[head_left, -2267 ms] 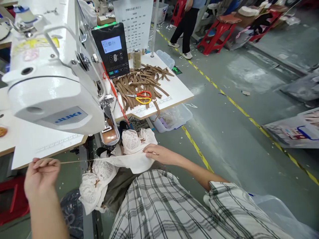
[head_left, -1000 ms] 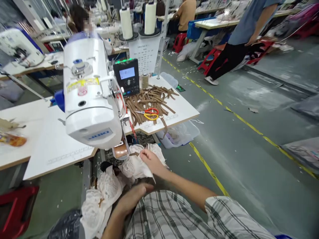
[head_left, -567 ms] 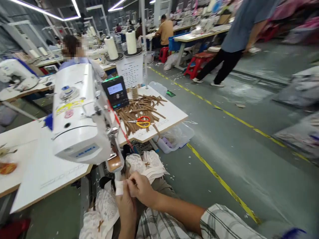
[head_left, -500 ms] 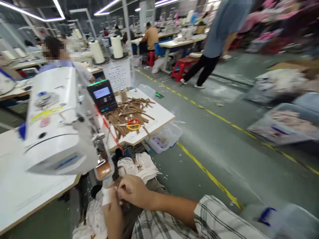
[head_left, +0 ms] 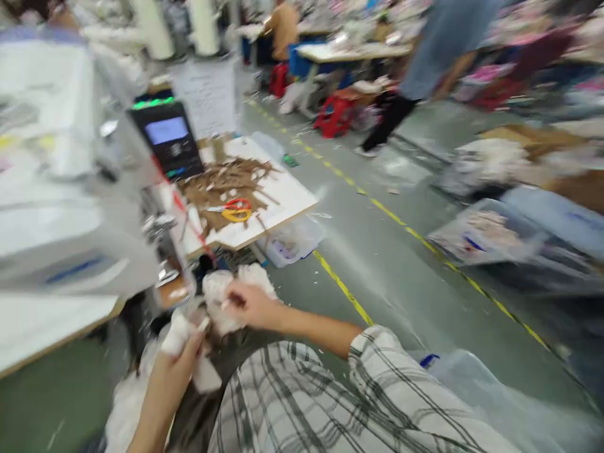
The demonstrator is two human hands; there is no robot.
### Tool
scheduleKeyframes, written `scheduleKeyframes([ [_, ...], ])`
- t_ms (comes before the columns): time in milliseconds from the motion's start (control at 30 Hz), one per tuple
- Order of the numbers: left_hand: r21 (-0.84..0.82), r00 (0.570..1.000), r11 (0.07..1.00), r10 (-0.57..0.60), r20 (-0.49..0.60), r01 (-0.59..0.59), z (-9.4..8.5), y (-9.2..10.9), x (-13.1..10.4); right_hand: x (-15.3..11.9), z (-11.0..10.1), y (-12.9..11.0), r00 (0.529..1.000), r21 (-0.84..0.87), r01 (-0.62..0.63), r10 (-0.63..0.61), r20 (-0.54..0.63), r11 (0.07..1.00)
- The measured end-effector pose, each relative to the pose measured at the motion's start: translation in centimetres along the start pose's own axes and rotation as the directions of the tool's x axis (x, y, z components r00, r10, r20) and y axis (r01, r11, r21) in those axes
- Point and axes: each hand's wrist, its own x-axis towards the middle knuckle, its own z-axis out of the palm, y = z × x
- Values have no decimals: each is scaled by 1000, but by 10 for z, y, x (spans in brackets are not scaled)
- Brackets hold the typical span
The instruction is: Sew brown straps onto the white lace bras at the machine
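My left hand (head_left: 182,358) is closed round a white cloth piece (head_left: 177,333), whose lower end hangs below the fingers. Just right of it and a little higher, my right hand (head_left: 255,306) has its fingers curled in; what they may hold is blurred. Behind the right hand, white lacy garments (head_left: 217,286) lie bunched over my lap. Another pile of white lacy fabric (head_left: 125,399) hangs down to the left of my left forearm. Above the left hand stands the narrow end of the white sewing machine (head_left: 61,220), smeared by motion.
Scissors (head_left: 237,211) with red and yellow handles lie on brown strips (head_left: 226,182) on the white table (head_left: 287,204). A control panel (head_left: 165,138) stands beside them. A clear bin (head_left: 292,242) sits below. A person in a blue shirt (head_left: 455,38) stands in the aisle; plastic bags (head_left: 476,233) lie right.
My hands, close together before, are now apart; the right has moved up toward the lacy garments. My view has shifted, with the sewing machine further left. The standing person has moved right.
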Motion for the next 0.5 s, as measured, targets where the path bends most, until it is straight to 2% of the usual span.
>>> scheduleKeyframes([
  [33,-58,994,997,-45,97,50,-5,-3,-2,-4,2,0,993,-8,-36,35,-111,999],
  [67,-142,991,985,-80,110,96,-9,-7,-3,-6,4,0,983,-24,-44,39,-181,999],
  [133,-324,977,927,-141,163,187,-13,-15,0,-5,10,1,983,-63,50,-60,-175,997],
  [267,-593,980,780,-156,122,198,-4,-26,6,-6,29,-9,955,-125,250,-266,-133,960],
  [367,-646,982,741,-162,97,186,5,-25,2,-6,41,-17,947,-151,274,-294,-132,950],
  [500,-622,986,765,-129,106,167,8,-23,-2,0,49,-15,966,-148,206,-225,-128,967],
])
